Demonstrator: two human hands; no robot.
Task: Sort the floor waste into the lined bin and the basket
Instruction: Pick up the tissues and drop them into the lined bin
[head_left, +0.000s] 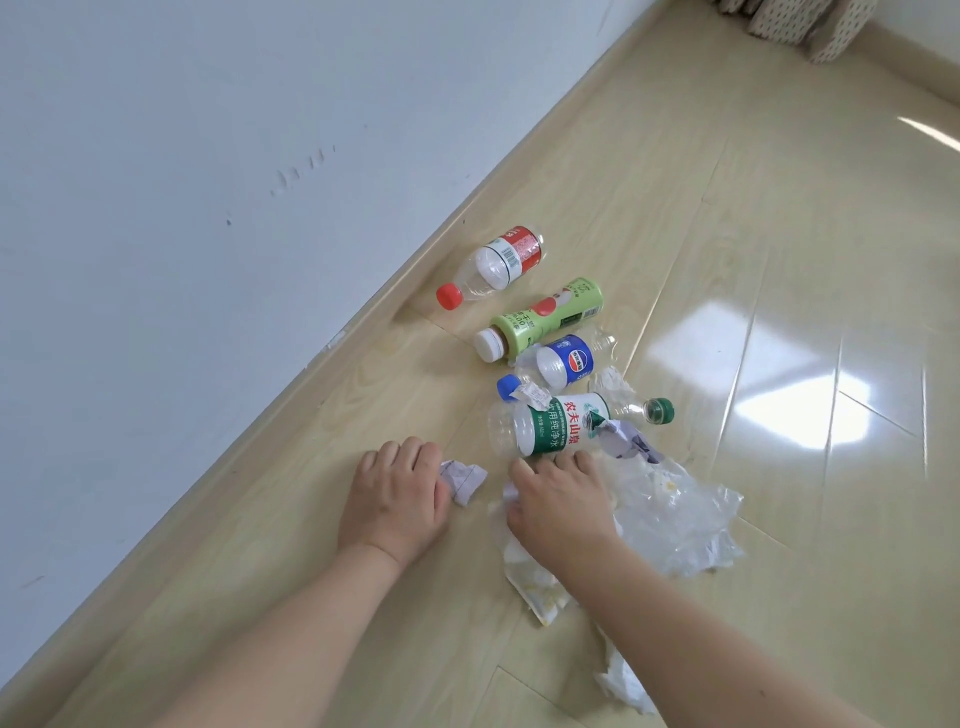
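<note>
Waste on floor, unsorted; progress judged at or near the start, since neither the lined bin nor the basket is in view and nothing shows as binned

- Bottles, four, all lying on their sides on the wooden floor (675, 218) near the skirting: red-capped bottle (493, 265) nearest the wall; green-labelled bottle with white cap (540, 319) just beside it; blue-labelled bottle (558, 364); green-capped water bottle (566, 423) closest to the hands. None lifted
- Paper, crumpled: one lilac wad (462, 480) at the left hand (397, 499), whose fingers curl over its near edge and appear to grasp it; another lilac piece (628, 441) against the water bottle; white tissue (623, 680) lower down, under the right forearm
- Plastic bag, clear, crumpled and soiled (680, 514), flat on the floor beside the right hand (558, 504)
- Right hand: fingers bent down onto white scrap and the bag's edge, seemingly gathering it; whether the hold is firm, cannot tell

Left to do, by judgement: every bottle, all paper, the bag
</note>
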